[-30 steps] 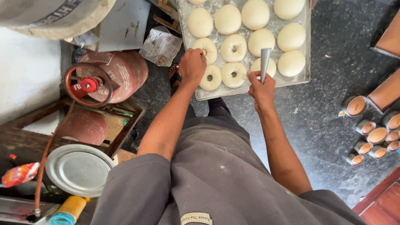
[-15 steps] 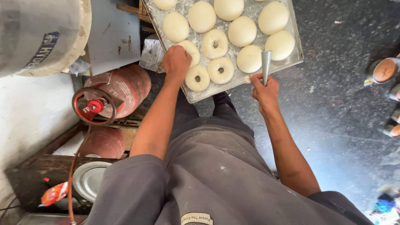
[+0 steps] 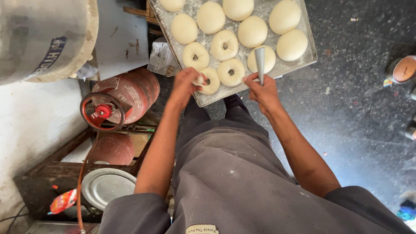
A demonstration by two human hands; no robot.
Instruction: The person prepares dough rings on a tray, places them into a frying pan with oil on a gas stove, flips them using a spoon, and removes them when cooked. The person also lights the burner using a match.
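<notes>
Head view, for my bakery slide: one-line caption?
Left hand at a ringed dough piece, right hand holding a metal cone over the tray.

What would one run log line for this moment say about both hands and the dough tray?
left hand pinching small dough bit at ring | right hand gripping metal cone | tray holds dough rounds and four holed rings

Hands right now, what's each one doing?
Left hand: closed, pinching a small dough piece.
Right hand: closed around a metal cone.
</notes>
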